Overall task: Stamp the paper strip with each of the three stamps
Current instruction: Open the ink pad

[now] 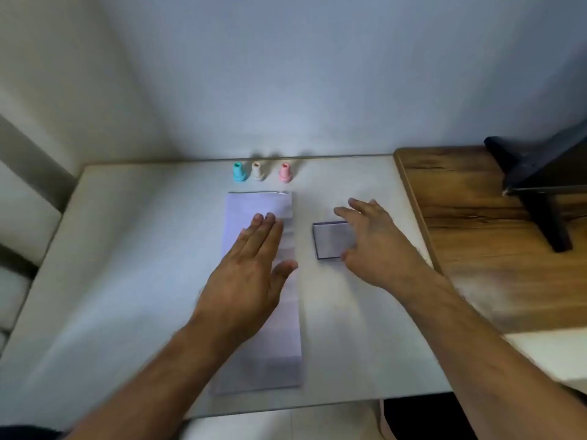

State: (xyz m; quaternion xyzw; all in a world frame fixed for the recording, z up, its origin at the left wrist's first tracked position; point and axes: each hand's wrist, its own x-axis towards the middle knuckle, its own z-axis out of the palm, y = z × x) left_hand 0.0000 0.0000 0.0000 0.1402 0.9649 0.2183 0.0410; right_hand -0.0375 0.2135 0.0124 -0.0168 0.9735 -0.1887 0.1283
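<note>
blurred all over, so fine detail is lost: no print can be made out on the pale paper strip, and its far end looks folded or curled. the left hand lies flat and released on the strip, fingers together, covering its middle. the right hand is spread loosely over a small dark-rimmed box, perhaps an ink pad, hiding its right part; whether it touches is unclear. at 12 o'clock from the strip stand three stamps in a row: teal stamp, cream stamp, pink stamp. everything rests on a white table against a plain white wall. at 3 o'clock is a wooden surface with a black stand, cut off at the edge.
</note>
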